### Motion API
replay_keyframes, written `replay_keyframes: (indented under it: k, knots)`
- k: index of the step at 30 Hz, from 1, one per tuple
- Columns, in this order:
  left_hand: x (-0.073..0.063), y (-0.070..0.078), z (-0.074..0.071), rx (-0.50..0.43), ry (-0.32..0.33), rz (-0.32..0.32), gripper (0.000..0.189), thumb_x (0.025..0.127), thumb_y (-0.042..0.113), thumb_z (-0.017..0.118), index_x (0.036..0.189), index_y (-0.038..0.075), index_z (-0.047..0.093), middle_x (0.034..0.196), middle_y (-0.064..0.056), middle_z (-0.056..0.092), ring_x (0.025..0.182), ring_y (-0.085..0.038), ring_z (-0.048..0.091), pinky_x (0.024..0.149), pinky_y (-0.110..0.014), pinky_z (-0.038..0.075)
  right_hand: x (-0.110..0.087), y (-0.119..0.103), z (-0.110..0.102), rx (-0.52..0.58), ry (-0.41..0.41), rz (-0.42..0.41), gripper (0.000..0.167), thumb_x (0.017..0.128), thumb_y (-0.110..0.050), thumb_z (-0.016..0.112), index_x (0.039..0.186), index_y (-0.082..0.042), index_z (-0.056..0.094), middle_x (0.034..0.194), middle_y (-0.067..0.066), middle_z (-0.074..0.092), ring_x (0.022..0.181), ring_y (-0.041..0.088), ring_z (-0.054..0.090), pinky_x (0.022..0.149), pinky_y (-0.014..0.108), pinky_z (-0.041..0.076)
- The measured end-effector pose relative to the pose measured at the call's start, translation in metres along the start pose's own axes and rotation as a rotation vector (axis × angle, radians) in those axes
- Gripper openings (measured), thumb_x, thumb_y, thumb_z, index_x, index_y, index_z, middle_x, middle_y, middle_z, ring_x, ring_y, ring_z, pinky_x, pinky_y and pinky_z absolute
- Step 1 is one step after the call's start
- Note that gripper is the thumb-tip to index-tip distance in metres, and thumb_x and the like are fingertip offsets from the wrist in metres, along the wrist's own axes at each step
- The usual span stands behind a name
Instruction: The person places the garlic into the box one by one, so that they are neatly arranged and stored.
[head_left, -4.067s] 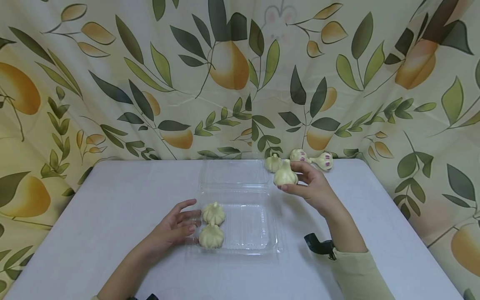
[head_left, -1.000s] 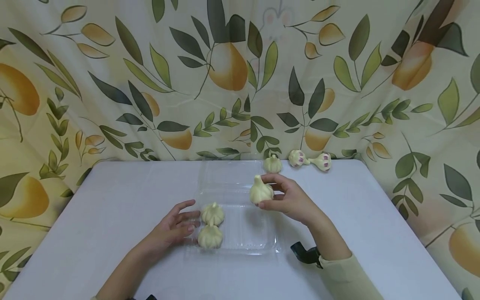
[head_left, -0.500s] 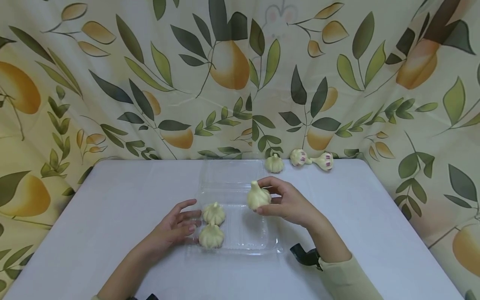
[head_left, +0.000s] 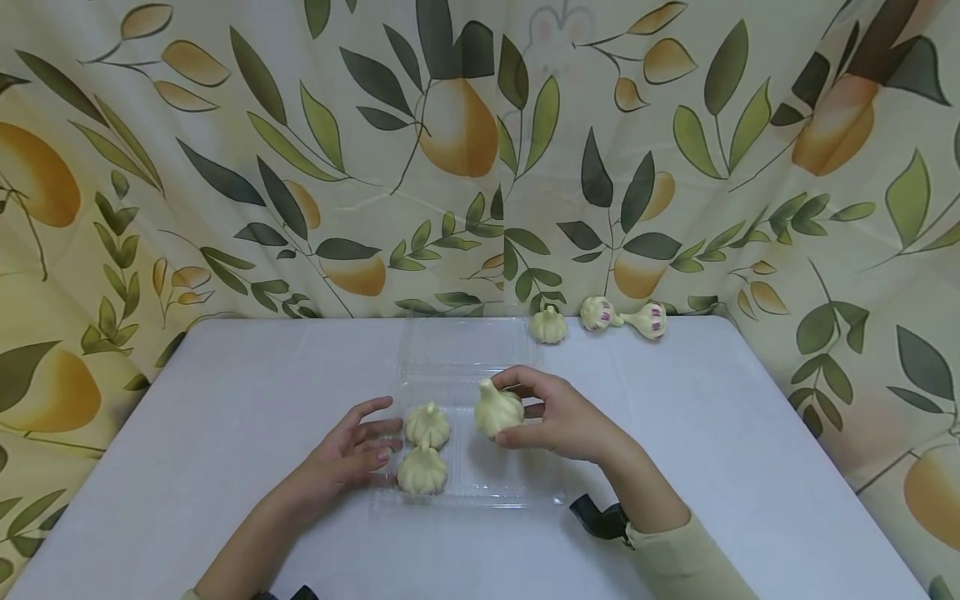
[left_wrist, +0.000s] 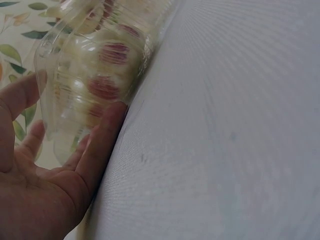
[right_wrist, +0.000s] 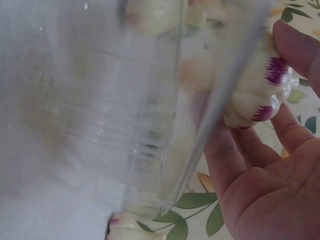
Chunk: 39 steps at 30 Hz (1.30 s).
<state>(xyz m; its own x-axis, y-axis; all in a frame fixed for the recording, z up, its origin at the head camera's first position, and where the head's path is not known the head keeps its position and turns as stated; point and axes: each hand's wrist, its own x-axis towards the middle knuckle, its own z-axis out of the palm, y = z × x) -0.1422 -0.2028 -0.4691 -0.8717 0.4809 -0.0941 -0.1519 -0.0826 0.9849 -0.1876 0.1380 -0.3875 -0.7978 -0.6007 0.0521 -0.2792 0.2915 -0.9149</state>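
My right hand (head_left: 558, 421) holds a garlic bulb (head_left: 497, 410) between thumb and fingers, stem up, over the clear plastic container (head_left: 517, 492). Purple streaks show on the bulb's underside in the right wrist view, where the container wall partly covers it. Inside the container, along its left side, sit two more bulbs, a far garlic bulb (head_left: 427, 427) and a near garlic bulb (head_left: 422, 472). With fingers spread and relaxed, my left hand (head_left: 348, 454) touches the container's left wall; in the left wrist view its fingertips (left_wrist: 112, 117) lie against the plastic.
At the table's back edge stands an upright garlic bulb (head_left: 549, 325), right of the container's opened lid (head_left: 468, 342). Two purple-marked bulbs lie beside it, a left one (head_left: 597, 313) and a right one (head_left: 649, 321). A fruit-patterned curtain (head_left: 300, 167) hangs behind the white table (head_left: 262, 392).
My right hand has carried the garlic bulb from near the back bulbs leftward and toward me, over the container. The left hand and the two bulbs inside have stayed put.
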Motion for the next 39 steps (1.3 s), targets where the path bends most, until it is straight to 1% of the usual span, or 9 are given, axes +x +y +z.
replay_keyframes:
  k: [8, 15, 17, 24, 34, 39]
  knots:
    - [0.0, -0.001, -0.001, -0.001, -0.008, 0.008, 0.071, 0.1, 0.005, 0.056, 0.157, 0.012, 0.014, 0.154, -0.029, 0.027, 0.136, -0.039, 0.041, 0.093, -0.052, 0.053, 0.0, -0.001, 0.005, -0.014, -0.029, -0.021, 0.054, 0.077, -0.015, 0.085, 0.126, -0.013, 0.061, 0.128, 0.003, 0.06, 0.115, 0.031, 0.056, 0.096, 0.043, 0.051]
    - [0.0, -0.001, -0.001, -0.007, -0.013, 0.009, 0.072, 0.099, 0.005, 0.056, 0.157, 0.012, 0.014, 0.155, -0.029, 0.027, 0.137, -0.041, 0.04, 0.093, -0.052, 0.053, 0.0, -0.002, 0.011, -0.005, -0.058, -0.025, 0.054, 0.077, -0.013, 0.085, 0.126, -0.014, 0.061, 0.127, 0.0, 0.06, 0.114, 0.024, 0.057, 0.095, 0.045, 0.052]
    - [0.0, -0.001, -0.001, -0.008, -0.014, 0.008, 0.072, 0.099, 0.005, 0.056, 0.157, 0.012, 0.014, 0.155, -0.029, 0.027, 0.137, -0.041, 0.04, 0.093, -0.052, 0.053, 0.001, -0.002, 0.012, -0.01, -0.065, -0.03, 0.054, 0.077, -0.013, 0.085, 0.126, -0.014, 0.06, 0.127, 0.001, 0.06, 0.113, 0.024, 0.057, 0.096, 0.045, 0.052]
    - [0.0, -0.001, -0.001, -0.007, -0.013, 0.013, 0.071, 0.1, 0.004, 0.055, 0.157, 0.012, 0.014, 0.154, -0.029, 0.027, 0.136, -0.04, 0.041, 0.092, -0.052, 0.054, 0.002, -0.001, 0.017, -0.034, -0.081, -0.024, 0.053, 0.077, -0.013, 0.085, 0.125, -0.016, 0.061, 0.124, -0.002, 0.061, 0.112, 0.022, 0.058, 0.094, 0.039, 0.053]
    - [-0.001, 0.0, 0.0, -0.013, -0.009, 0.009, 0.072, 0.099, 0.004, 0.056, 0.157, 0.012, 0.014, 0.154, -0.029, 0.027, 0.135, -0.04, 0.041, 0.092, -0.053, 0.054, 0.004, 0.002, 0.024, -0.018, -0.122, -0.025, 0.053, 0.078, -0.012, 0.084, 0.125, -0.015, 0.06, 0.123, -0.002, 0.061, 0.114, 0.027, 0.057, 0.095, 0.043, 0.052]
    - [-0.001, 0.001, 0.0, -0.014, -0.013, 0.011, 0.072, 0.099, 0.005, 0.056, 0.157, 0.012, 0.014, 0.154, -0.029, 0.027, 0.135, -0.04, 0.041, 0.092, -0.053, 0.053, 0.005, 0.005, 0.028, -0.024, -0.138, -0.025, 0.053, 0.079, -0.012, 0.083, 0.126, -0.014, 0.06, 0.124, -0.001, 0.06, 0.115, 0.025, 0.057, 0.095, 0.043, 0.052]
